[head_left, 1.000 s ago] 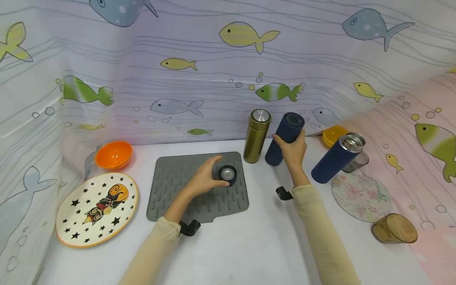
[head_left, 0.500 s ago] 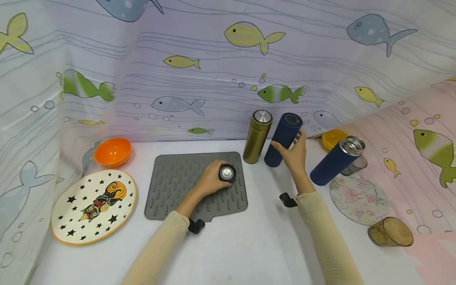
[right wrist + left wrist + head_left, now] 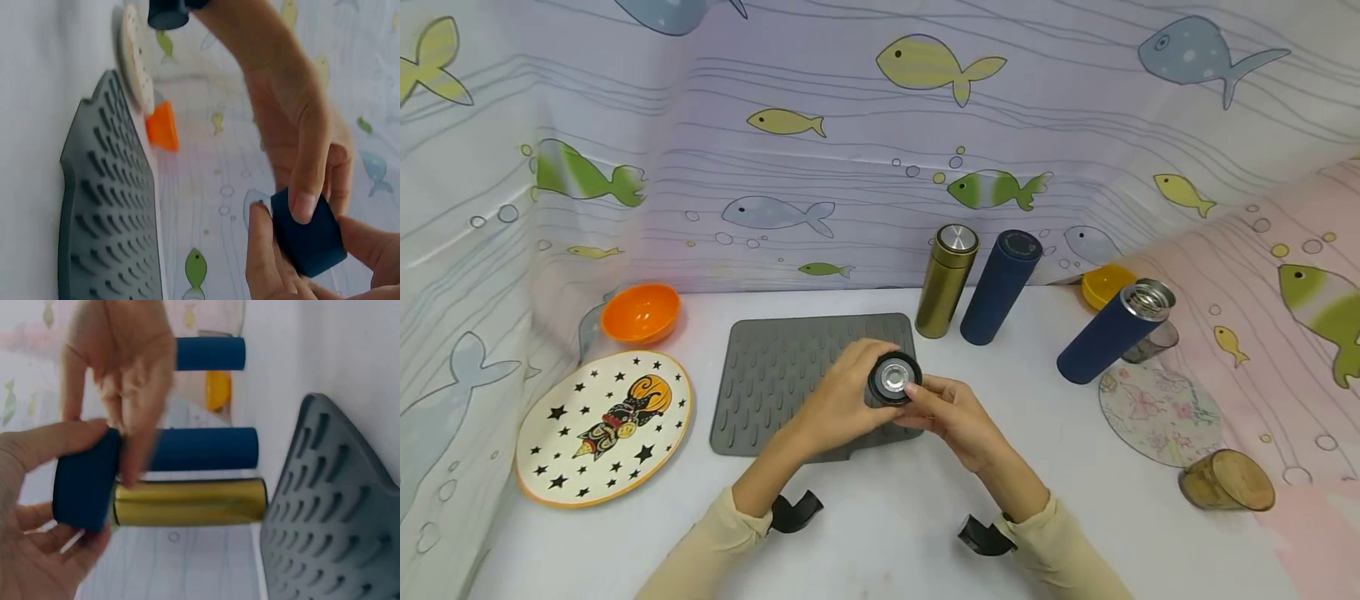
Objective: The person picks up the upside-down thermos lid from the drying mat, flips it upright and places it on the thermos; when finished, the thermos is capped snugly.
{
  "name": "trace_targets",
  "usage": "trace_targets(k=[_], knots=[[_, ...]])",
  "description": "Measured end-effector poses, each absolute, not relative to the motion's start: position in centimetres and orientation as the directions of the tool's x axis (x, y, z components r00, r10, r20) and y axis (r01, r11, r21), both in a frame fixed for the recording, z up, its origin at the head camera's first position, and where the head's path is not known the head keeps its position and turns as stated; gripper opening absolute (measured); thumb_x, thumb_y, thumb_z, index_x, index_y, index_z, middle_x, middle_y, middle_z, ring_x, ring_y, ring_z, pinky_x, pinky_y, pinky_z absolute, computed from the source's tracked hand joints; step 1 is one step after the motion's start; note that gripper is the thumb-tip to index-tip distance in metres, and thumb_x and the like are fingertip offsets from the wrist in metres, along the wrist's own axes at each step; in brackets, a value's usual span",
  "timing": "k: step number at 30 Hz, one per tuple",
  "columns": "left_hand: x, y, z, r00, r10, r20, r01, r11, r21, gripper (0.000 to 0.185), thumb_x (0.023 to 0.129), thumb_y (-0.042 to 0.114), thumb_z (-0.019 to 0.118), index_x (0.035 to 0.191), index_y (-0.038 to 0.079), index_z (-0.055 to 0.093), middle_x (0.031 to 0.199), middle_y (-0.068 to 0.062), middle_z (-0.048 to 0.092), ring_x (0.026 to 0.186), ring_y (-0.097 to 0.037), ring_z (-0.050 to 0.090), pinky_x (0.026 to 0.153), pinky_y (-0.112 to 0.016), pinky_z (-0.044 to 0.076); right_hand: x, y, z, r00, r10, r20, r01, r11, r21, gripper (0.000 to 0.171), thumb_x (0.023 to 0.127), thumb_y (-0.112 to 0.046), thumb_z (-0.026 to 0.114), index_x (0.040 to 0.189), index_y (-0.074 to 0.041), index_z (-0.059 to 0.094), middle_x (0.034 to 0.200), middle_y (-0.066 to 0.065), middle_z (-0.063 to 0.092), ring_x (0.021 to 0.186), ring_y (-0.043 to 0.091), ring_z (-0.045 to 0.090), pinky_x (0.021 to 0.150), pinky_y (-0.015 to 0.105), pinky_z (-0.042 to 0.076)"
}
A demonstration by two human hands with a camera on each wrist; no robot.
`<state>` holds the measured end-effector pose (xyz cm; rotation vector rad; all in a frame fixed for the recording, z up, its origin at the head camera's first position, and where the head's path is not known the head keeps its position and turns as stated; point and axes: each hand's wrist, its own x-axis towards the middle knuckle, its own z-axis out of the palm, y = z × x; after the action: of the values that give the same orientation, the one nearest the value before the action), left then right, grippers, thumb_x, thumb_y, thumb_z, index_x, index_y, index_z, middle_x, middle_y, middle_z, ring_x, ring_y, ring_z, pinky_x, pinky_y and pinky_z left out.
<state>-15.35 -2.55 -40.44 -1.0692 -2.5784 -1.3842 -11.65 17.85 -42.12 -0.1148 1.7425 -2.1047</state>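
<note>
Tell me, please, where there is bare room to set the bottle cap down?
Free: the grey mat left of both hands, and white table in front of it. Crowded: the back right, where gold bottle, two blue bottles and yellow bowl stand.

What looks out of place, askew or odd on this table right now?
One dark blue flask on the right stands without a cap, its steel mouth bare, unlike the capped gold flask and capped dark blue flask. Both hands hold a round dark blue cap above the grey ridged mat. A wooden-lidded glass jar lies on its side.
</note>
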Motion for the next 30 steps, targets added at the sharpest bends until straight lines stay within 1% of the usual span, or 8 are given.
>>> trace_targets(k=[5,9,12,14,17,20,25,30], knots=[[-16.3,-3.6,-40.9,-0.779,0.582,0.233,0.364,0.117,0.924,0.074,0.081,0.015,0.083,0.144,0.008,0.046,0.145,-0.014,0.049,0.134,-0.028,0.047,0.114,-0.041,0.038,-10.6,17.7,-42.3,-0.976,-0.185,-0.114,0.13,-0.078,-0.988,0.046,0.096,-0.013,0.065,0.135,0.008,0.053,0.121,0.016,0.069,0.101,0.016,0.071,0.089,0.028,0.057],[-17.0,-4.4,-41.1,-0.781,0.587,0.213,0.25,-0.018,0.968,0.066,0.089,0.018,0.076,0.145,0.004,0.045,0.148,-0.018,0.047,0.139,-0.036,0.042,0.117,-0.045,0.033,-10.0,17.8,-42.8,-0.955,-0.103,0.278,-0.296,0.303,-0.906,0.049,0.087,-0.002,0.074,0.133,0.004,0.058,0.125,0.02,0.066,0.109,0.025,0.069,0.093,0.03,0.055],[-16.9,-4.4,-41.0,-0.776,0.604,0.182,0.243,0.02,0.97,0.065,0.089,0.021,0.075,0.146,0.007,0.046,0.15,-0.015,0.047,0.142,-0.033,0.041,0.118,-0.046,0.032,-10.0,18.0,-43.2,-0.767,-0.191,0.612,-0.588,0.592,-0.552,0.051,0.083,0.005,0.075,0.131,0.006,0.058,0.128,0.023,0.064,0.114,0.034,0.066,0.097,0.034,0.052],[-16.5,-4.2,-41.0,-0.772,0.616,0.157,0.259,0.078,0.963,0.071,0.087,0.021,0.077,0.149,0.012,0.044,0.151,-0.01,0.047,0.143,-0.029,0.04,0.118,-0.046,0.032,-10.3,18.3,-43.4,-0.606,-0.299,0.737,-0.675,0.684,-0.278,0.042,0.088,0.006,0.069,0.128,0.008,0.059,0.128,0.024,0.063,0.114,0.037,0.065,0.097,0.037,0.053],[-15.8,-3.7,-41.0,-0.763,0.632,0.135,0.294,0.154,0.943,0.082,0.083,0.023,0.081,0.153,0.018,0.038,0.153,-0.005,0.045,0.144,-0.028,0.039,0.118,-0.049,0.032,-10.7,18.7,-43.6,-0.395,-0.438,0.807,-0.705,0.708,0.04,0.025,0.097,0.004,0.056,0.12,0.011,0.063,0.124,0.026,0.064,0.112,0.039,0.066,0.092,0.038,0.055],[-15.2,-2.7,-41.1,-0.752,0.646,0.13,0.324,0.191,0.926,0.09,0.079,0.026,0.086,0.154,0.019,0.036,0.153,-0.002,0.045,0.141,-0.027,0.042,0.115,-0.049,0.035,-10.9,19.0,-43.7,-0.283,-0.506,0.815,-0.687,0.699,0.196,0.023,0.1,0.005,0.048,0.115,0.011,0.065,0.121,0.027,0.066,0.108,0.039,0.068,0.086,0.038,0.058],[-14.9,-0.9,-41.4,-0.767,0.619,0.165,0.355,0.195,0.914,0.084,0.077,0.023,0.087,0.148,0.011,0.044,0.146,-0.006,0.052,0.132,-0.027,0.052,0.111,-0.044,0.042,-10.8,19.4,-44.0,-0.275,-0.511,0.815,-0.686,0.698,0.206,0.023,0.1,0.004,0.049,0.116,0.011,0.065,0.122,0.027,0.065,0.108,0.039,0.067,0.087,0.038,0.058],[-15.5,0.7,-41.2,-0.797,0.553,0.241,0.404,0.192,0.894,0.072,0.075,0.02,0.088,0.137,0.006,0.054,0.13,-0.008,0.063,0.116,-0.023,0.061,0.1,-0.04,0.051,-10.6,20.5,-44.0,-0.397,-0.386,0.833,-0.663,0.748,0.031,0.033,0.102,-0.015,0.055,0.126,0.006,0.062,0.13,0.028,0.06,0.114,0.039,0.063,0.094,0.041,0.054]])
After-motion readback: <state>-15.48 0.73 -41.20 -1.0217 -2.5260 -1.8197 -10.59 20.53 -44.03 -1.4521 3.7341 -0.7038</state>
